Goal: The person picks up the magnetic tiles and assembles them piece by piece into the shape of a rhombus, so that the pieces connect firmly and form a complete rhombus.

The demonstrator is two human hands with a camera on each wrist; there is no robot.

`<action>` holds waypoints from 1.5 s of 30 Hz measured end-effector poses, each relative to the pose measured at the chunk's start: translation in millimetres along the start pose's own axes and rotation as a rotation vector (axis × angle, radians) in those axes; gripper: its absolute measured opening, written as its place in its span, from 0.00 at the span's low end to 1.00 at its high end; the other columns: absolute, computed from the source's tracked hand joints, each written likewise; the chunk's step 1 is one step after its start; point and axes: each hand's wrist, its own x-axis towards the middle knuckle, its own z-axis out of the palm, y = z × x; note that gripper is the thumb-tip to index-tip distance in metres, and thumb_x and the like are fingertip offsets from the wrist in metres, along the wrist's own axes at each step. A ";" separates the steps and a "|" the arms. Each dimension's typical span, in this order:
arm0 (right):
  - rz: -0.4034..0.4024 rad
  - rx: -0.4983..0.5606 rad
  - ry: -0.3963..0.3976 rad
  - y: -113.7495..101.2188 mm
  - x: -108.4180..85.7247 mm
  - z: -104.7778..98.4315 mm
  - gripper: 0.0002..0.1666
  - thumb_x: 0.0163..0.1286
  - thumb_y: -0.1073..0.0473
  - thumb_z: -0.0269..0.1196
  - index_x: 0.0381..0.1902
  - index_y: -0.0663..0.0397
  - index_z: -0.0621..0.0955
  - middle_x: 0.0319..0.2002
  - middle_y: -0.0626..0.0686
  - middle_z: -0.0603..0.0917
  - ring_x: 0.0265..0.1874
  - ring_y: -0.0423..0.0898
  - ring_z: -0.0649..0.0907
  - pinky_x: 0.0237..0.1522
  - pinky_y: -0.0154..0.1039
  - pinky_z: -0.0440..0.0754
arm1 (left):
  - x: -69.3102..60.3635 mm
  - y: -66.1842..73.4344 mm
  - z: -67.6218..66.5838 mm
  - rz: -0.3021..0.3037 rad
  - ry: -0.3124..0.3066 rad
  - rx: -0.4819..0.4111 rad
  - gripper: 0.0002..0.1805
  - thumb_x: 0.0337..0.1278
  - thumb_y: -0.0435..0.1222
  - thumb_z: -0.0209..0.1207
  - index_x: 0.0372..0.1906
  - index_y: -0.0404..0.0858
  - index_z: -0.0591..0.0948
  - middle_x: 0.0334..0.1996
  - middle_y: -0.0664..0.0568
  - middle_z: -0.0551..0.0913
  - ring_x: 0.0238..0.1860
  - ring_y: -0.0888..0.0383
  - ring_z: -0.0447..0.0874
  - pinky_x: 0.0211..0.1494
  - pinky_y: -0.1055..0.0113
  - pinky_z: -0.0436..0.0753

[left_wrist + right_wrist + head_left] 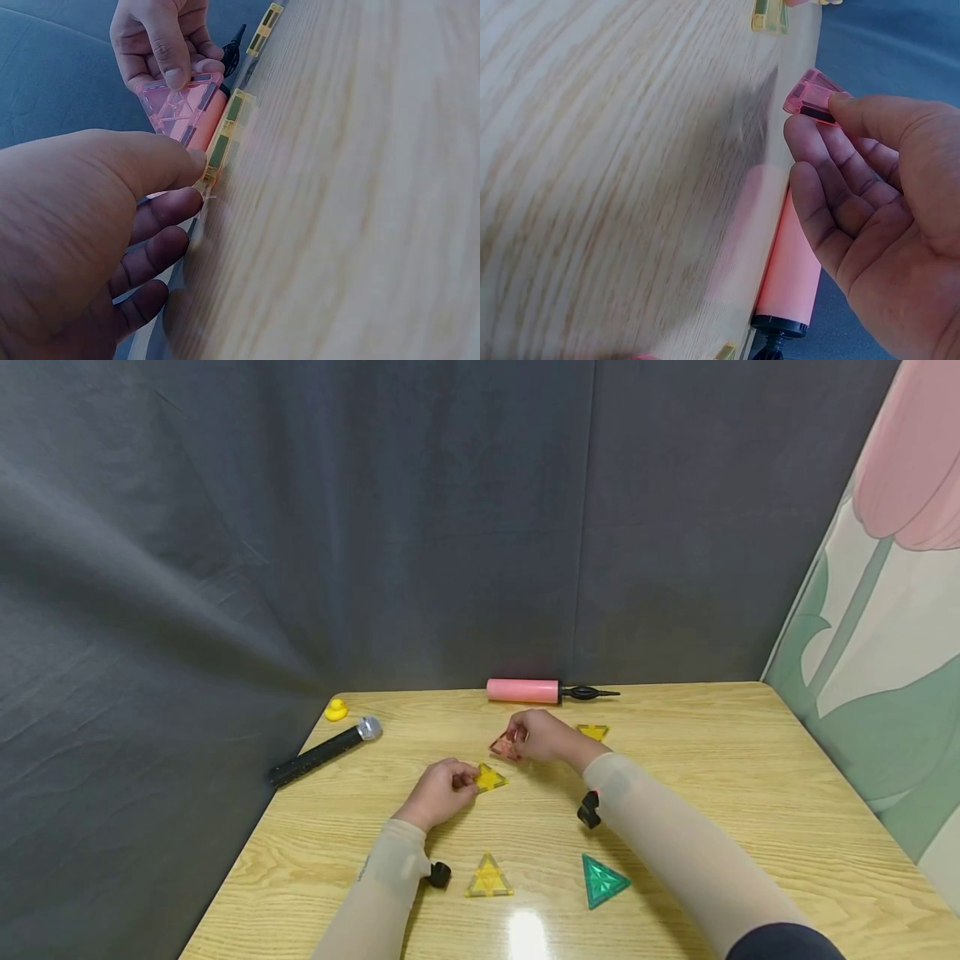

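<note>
Near the middle of the wooden table (750, 777), a pink triangle (504, 747) is pinched between the thumb and fingers of the right hand (543, 735) — held up off the wood, as the right wrist view shows. Just beside it, a little nearer the person, the left hand (438, 793) has thumb and forefinger together on the edge of a yellow triangle (492, 778); its other fingers are bent loosely and apart from it.

Beyond the right wrist lies a second yellow triangle (594, 731), partly hidden by the arm. Closer to the person, well apart from the hands, a third yellow triangle (488, 880) and a green triangle (603, 882) lie on the table, the green one between the two arms. Pale sleeves (675, 843) cover both forearms.

Along the far edge rests a pink pump (523, 691) with a black nozzle pointing right. Toward the left edge lie a black microphone (322, 756) with a silvery head and, near that, a small yellow duck (337, 710). Dark cloth (450, 527) hangs behind — and a painted flower wall (900, 652) stands at the right.
</note>
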 end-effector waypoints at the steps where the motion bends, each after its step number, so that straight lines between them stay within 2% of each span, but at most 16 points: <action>1: 0.000 0.002 -0.004 0.2 -0.3 0.3 0.06 0.68 0.68 0.68 0.41 0.53 0.85 0.30 0.48 0.82 0.30 0.44 0.78 0.34 0.39 0.78 | 0.0 -0.1 0.3 0.002 0.000 -0.001 0.12 0.66 0.35 0.70 0.53 0.41 0.90 0.37 0.61 0.82 0.38 0.64 0.80 0.45 0.66 0.83; 9: 0.016 -0.014 -0.020 -1.4 -2.6 3.7 0.08 0.67 0.66 0.70 0.40 0.49 0.85 0.29 0.47 0.83 0.29 0.43 0.79 0.33 0.38 0.78 | 0.6 -0.4 1.5 0.020 -0.006 0.006 0.12 0.66 0.37 0.71 0.51 0.42 0.90 0.37 0.59 0.82 0.37 0.64 0.79 0.45 0.66 0.83; 19: -0.018 -0.036 -0.020 -4.1 -3.8 6.0 0.07 0.66 0.66 0.71 0.39 0.50 0.84 0.28 0.46 0.82 0.28 0.42 0.79 0.32 0.38 0.77 | 1.7 -1.9 4.2 0.003 0.000 0.013 0.10 0.65 0.41 0.72 0.49 0.45 0.91 0.37 0.59 0.82 0.37 0.64 0.79 0.45 0.66 0.82; 27: -0.047 -0.039 -0.023 -5.3 -5.5 7.1 0.08 0.66 0.67 0.70 0.38 0.50 0.84 0.27 0.45 0.82 0.26 0.41 0.79 0.31 0.37 0.78 | 1.5 -2.1 6.5 0.025 0.006 -0.001 0.10 0.65 0.42 0.73 0.48 0.46 0.91 0.37 0.61 0.81 0.37 0.64 0.79 0.44 0.66 0.82; 33: -0.051 -0.038 -0.025 -6.1 -5.7 8.3 0.08 0.65 0.67 0.70 0.38 0.49 0.84 0.27 0.45 0.82 0.26 0.41 0.78 0.31 0.36 0.77 | 1.4 -3.5 6.6 0.038 0.002 -0.011 0.10 0.67 0.38 0.70 0.50 0.45 0.91 0.38 0.66 0.81 0.39 0.66 0.81 0.46 0.67 0.83; 45: -0.060 -0.023 -0.048 -13.8 -9.3 7.1 0.08 0.65 0.68 0.71 0.38 0.51 0.84 0.27 0.46 0.81 0.26 0.42 0.78 0.30 0.37 0.77 | 0.5 -1.4 5.9 0.053 0.001 -0.027 0.10 0.65 0.35 0.70 0.49 0.43 0.92 0.39 0.62 0.83 0.38 0.65 0.81 0.45 0.67 0.83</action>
